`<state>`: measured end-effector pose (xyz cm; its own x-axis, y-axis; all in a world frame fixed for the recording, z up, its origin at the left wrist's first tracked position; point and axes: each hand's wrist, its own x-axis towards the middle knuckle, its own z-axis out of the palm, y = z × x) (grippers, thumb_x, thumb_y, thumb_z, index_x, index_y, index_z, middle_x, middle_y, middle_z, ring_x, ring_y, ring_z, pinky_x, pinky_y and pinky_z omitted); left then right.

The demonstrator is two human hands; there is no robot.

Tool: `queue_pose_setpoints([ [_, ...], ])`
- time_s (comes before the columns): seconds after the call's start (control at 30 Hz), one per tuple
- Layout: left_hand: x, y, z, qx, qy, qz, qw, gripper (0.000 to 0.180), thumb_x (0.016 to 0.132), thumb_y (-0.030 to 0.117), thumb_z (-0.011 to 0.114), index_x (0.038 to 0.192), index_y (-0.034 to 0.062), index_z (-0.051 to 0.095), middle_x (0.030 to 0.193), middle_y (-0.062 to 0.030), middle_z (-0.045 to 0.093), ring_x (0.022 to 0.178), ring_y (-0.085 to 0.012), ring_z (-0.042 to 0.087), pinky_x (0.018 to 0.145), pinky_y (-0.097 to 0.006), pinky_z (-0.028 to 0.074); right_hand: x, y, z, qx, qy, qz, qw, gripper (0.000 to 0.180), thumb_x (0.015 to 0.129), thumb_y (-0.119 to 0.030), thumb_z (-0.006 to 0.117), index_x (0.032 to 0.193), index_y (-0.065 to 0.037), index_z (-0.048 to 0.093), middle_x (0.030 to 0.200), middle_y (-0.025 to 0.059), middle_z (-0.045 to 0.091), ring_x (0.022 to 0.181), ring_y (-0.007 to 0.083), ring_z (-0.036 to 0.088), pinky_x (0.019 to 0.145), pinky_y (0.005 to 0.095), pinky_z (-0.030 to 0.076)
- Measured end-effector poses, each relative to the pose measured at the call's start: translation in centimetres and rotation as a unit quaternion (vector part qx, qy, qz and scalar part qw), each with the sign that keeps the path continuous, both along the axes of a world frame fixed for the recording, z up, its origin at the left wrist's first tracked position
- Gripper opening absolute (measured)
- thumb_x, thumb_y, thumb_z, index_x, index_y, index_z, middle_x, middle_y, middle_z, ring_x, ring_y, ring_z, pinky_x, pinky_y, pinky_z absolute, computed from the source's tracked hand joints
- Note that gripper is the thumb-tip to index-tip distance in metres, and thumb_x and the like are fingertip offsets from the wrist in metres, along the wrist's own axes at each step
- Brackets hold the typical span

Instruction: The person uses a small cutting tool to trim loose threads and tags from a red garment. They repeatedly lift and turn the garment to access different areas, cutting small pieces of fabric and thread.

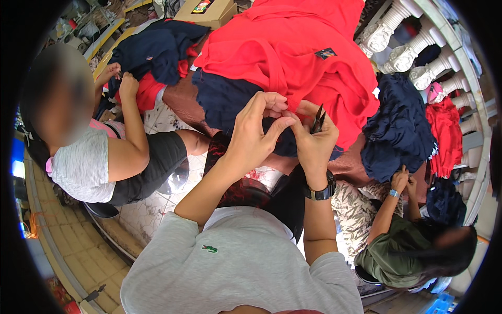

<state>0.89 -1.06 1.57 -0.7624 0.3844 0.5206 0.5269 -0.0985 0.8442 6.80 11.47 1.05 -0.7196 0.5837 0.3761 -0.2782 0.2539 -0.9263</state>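
In front of me a red garment (246, 52) is spread over a pile, with a small dark label patch (326, 53) on it. My left hand (261, 123) is closed, pinching the garment's near edge between thumb and fingers. Right beside it, my right hand (315, 138) is closed around small black thread snips (318, 121), whose tips point up and away from me. Its thumb and finger meet my left thumb at the red edge. Whatever fine bit lies between the fingertips is too small to make out. Navy garments (219, 99) lie under the red one.
At left a person (78, 167) works on a navy garment (149, 49). Another person (408, 251) at right handles a navy pile (395, 128). Red cloth (444, 136) hangs by white balusters (408, 55). A cardboard box (206, 13) stands at the back.
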Motion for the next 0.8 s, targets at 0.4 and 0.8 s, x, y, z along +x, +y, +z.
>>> queue_pose_setpoints([
  [0.4,-1.5,1.6,-2.1,0.025,0.044,0.048,0.998,0.010,0.094,0.003,0.069,0.097,-0.0046,0.063,0.088,-0.0101,0.062,0.077,-0.0168,0.060,0.071,-0.029,0.050,0.1,0.5,0.1,-0.219,-0.035,0.080,0.972,0.018,0.098,-0.020,0.069,0.093,-0.003,0.072,0.062,-0.0124,0.041,0.052,-0.0020,0.032,0.048,0.0207,0.020],
  [0.8,-2.1,2.0,-3.7,0.076,-0.109,-0.018,0.991,0.012,0.104,0.010,0.058,0.105,-0.0019,0.060,0.104,-0.0088,0.066,0.090,-0.0102,0.061,0.086,-0.026,0.051,-0.4,-0.6,-1.2,-0.168,-0.022,0.046,0.984,0.022,0.097,-0.023,0.073,0.098,-0.001,0.074,0.066,-0.0092,0.050,0.057,-0.0014,0.039,0.049,0.0212,0.024],
])
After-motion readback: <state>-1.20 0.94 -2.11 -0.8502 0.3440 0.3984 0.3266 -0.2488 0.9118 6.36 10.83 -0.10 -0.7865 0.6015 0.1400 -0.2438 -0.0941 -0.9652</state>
